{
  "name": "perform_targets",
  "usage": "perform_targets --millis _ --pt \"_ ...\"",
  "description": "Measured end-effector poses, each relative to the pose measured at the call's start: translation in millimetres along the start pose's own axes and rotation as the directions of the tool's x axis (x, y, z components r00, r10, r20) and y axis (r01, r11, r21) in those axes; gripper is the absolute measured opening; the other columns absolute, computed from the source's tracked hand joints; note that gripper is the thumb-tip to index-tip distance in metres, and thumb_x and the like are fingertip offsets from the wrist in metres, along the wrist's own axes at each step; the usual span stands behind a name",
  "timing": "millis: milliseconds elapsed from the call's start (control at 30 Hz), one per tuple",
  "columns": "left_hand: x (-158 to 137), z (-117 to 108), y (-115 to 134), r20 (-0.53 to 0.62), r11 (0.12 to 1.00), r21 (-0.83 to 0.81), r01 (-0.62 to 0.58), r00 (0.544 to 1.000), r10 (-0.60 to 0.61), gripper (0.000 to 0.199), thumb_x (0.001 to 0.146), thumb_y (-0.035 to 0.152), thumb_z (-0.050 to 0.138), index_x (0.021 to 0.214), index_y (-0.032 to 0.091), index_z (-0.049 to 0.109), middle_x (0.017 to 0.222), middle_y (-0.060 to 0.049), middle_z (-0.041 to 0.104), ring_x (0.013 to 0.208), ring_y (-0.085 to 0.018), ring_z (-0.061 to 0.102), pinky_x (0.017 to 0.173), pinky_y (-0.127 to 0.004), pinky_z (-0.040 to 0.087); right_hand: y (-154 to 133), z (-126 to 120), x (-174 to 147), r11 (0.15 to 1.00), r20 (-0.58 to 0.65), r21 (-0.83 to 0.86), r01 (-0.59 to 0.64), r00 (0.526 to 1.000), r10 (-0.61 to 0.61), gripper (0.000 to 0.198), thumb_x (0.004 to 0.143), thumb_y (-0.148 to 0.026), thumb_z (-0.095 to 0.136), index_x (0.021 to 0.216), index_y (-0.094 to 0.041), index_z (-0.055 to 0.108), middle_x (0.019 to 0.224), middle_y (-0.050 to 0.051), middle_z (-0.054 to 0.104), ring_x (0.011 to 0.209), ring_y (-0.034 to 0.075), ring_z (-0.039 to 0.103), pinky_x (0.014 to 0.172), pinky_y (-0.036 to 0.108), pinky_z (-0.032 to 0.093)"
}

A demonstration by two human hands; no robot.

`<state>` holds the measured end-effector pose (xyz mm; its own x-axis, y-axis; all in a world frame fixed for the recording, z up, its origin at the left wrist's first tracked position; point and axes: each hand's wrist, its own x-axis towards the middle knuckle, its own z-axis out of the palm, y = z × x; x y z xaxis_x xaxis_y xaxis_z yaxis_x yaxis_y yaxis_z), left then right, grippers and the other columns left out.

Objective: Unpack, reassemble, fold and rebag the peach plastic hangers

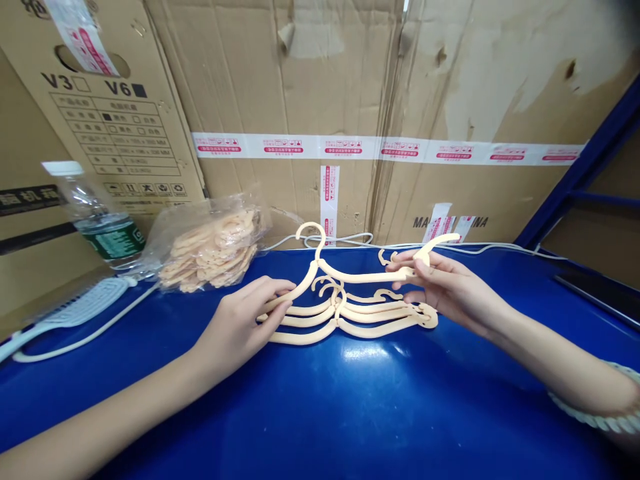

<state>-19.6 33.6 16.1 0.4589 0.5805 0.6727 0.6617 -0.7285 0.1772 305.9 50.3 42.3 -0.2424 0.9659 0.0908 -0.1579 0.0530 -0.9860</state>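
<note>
Our L hand (pixel 245 310) is at the held hanger's (pixel 360 277) L end, back of hand up, fingers bent over the top, thumb underneath, grip closed approx. at the arm's tip. Our L forearm (pixel 145 393), bare, slants up to the hanger from its lower L. Our R hand (pixel 453 287) is at the hanger's R end, thumb on the near side, fingertips behind, lower fingers spread loosely below. R forearm (pixel 555 363) slants up to the hanger from its lower R, wrist approx. straight.
</note>
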Motion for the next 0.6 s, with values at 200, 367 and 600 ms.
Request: perform_targets --millis 200,367,600 --pt "4.9 -8.1 -5.5 0.059 0.998 0.04 -0.057 0.997 0.055 0.017 0.096 0.021 0.05 0.109 0.019 0.06 0.093 -0.005 0.067 0.081 -0.017 0.066 0.07 -0.026 0.051 -5.6 -20.0 6.9 0.996 0.007 0.021 0.09 0.996 -0.09 0.018 0.078 -0.034 0.076 0.091 -0.021 0.077 0.073 0.001 0.063 0.067 0.013 0.056 0.066 0.028 0.048" --pt "9.2 -19.3 -5.4 0.145 0.995 0.04 -0.095 0.985 0.088 0.015 0.096 0.021 0.049 0.103 0.02 0.061 0.091 -0.004 0.068 0.079 -0.017 0.066 0.069 -0.026 0.05 -12.7 -37.7 10.5 0.997 -0.001 0.029 0.076 0.997 -0.076 0.012 0.08 -0.026 0.07 0.085 -0.017 0.077 0.07 0.002 0.066 0.062 0.01 0.056 0.059 0.025 0.044" --pt "6.2 -34.0 1.4 0.385 0.968 0.054 -0.244 0.9 0.205 0.015 0.096 0.02 0.048 0.095 0.023 0.062 0.085 -0.001 0.066 0.073 -0.016 0.064 0.06 -0.024 0.045 -28.9 -62.6 3.2 0.925 0.17 -0.38 0.017 0.984 0.052 0.011 0.079 -0.024 0.067 0.079 -0.014 0.071 0.064 0.001 0.068 0.053 0.008 0.056 0.053 0.024 0.039"
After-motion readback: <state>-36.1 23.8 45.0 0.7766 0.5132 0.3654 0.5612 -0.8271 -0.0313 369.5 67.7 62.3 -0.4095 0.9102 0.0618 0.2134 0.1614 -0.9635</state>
